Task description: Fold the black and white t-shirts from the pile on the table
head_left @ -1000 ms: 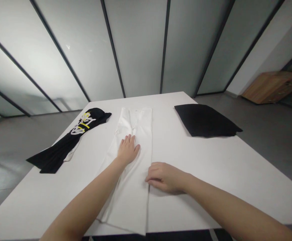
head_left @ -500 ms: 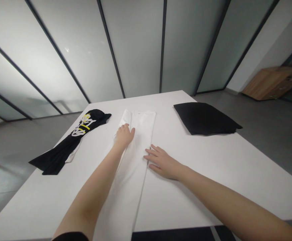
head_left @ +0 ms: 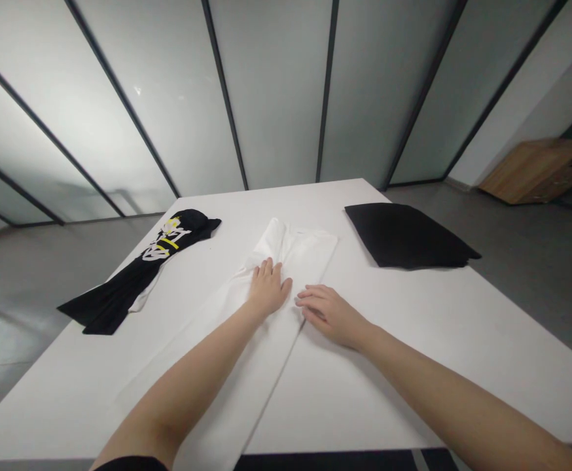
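A long white garment [head_left: 247, 373], probably trousers, lies lengthwise down the middle of the white table, its near end running off the bottom of the view. My left hand [head_left: 268, 288] presses flat on its upper part, fingers spread and thumb apart; wrinkles gather around them. At the garment's right edge is my right hand [head_left: 328, 314], fingers loosely bent and the thumb held apart below them. Its fingertips touch or nearly touch the fabric, and nothing shows in its grasp.
A black garment with a white and yellow print [head_left: 163, 252] lies along the left side of the white table [head_left: 404, 366]. Near the right edge sits a folded black cloth [head_left: 404, 235]. Frosted panels [head_left: 281, 91] stand behind, and a wooden cabinet [head_left: 536, 170] is at far right.
My left hand has slid right and toward me, and the white garment's far end has shifted right with more wrinkles. My right hand has moved slightly right, its fingers more bent.
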Demonstrator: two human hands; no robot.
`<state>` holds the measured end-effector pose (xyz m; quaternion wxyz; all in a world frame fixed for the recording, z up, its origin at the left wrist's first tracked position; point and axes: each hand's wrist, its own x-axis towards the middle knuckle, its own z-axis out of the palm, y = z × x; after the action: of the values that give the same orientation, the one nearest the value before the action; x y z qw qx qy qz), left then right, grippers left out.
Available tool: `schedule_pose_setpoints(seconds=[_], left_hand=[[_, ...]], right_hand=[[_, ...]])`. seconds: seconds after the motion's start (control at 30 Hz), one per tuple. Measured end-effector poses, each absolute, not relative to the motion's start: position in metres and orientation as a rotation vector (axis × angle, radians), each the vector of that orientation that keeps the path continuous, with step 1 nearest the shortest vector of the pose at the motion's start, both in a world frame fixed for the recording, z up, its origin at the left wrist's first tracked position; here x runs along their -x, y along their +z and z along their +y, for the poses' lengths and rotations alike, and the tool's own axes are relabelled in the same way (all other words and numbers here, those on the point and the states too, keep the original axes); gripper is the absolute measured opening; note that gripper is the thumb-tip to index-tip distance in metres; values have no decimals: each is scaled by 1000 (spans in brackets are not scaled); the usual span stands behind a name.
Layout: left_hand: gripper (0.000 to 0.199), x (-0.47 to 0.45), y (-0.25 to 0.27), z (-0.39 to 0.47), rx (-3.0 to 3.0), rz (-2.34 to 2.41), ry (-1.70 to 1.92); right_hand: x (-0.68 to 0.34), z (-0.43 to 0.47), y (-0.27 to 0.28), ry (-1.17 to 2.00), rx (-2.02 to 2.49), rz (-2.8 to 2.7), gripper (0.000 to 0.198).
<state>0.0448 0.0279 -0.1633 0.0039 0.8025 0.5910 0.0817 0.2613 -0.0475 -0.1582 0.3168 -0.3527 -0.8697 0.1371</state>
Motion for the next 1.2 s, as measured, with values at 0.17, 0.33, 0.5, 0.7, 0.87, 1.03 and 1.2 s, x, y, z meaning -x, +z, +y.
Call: schedule_pose_setpoints(seconds=[0.17, 0.33, 0.5, 0.7, 0.87, 1.03, 1.2], left_hand=[[63, -34, -166, -28, -2641, 1562, 256], [57, -26, -164, -53, -2682, 1415, 346], [48, -20, -150, -39, -2531, 1448, 494], [34, 1, -143, -18, -2379, 1405, 698], [29, 9, -148, -6, -2386, 1422, 795], [34, 12, -151, 1, -2420, 1663, 705], [38, 27, -153, 14, -2337, 1928, 448]], right_hand=[[-257, -46, -157, 564, 1024, -2067, 24], [-255, 10, -155, 797, 1454, -1618, 46], [-252, 87, -131, 871, 1905, -1464, 62], [-246, 126, -131, 612, 2044, -1742, 30], [-250, 131, -132, 867, 1808, -1471, 11], [-259, 132, -117, 1214, 1557, -1176, 2], [-269, 131, -112, 1383, 1524, -989, 11]])
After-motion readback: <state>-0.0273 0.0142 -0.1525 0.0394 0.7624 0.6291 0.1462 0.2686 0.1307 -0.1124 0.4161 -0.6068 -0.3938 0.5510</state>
